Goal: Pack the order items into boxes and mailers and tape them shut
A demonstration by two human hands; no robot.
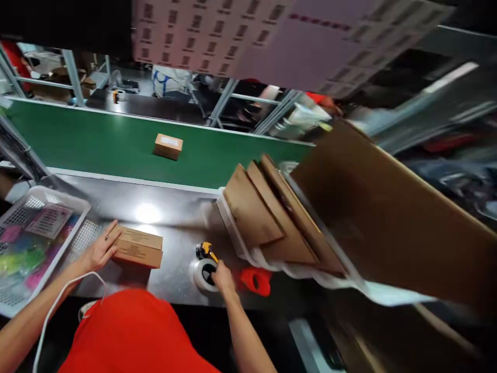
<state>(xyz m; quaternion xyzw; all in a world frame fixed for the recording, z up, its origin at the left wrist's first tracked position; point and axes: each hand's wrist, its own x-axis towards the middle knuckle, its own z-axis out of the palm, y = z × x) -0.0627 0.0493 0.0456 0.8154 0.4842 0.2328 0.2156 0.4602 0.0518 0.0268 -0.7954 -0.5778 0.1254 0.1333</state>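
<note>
Our right grip [222, 276] closes on the tape dispenser [207, 264]; left hand [100, 249] lies flat against the carton [137, 247], which could slide along the slick bench [174, 217]

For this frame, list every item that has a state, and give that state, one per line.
Left hand: open, flat against the end of the box.
Cardboard box: closed, lying on the steel table.
Right hand: fingers on the tape roll.
Tape roll: lying flat on the table.
Small box: closed, on the green belt.
Flat cartons: folded, stacked leaning in a white tray.
</note>
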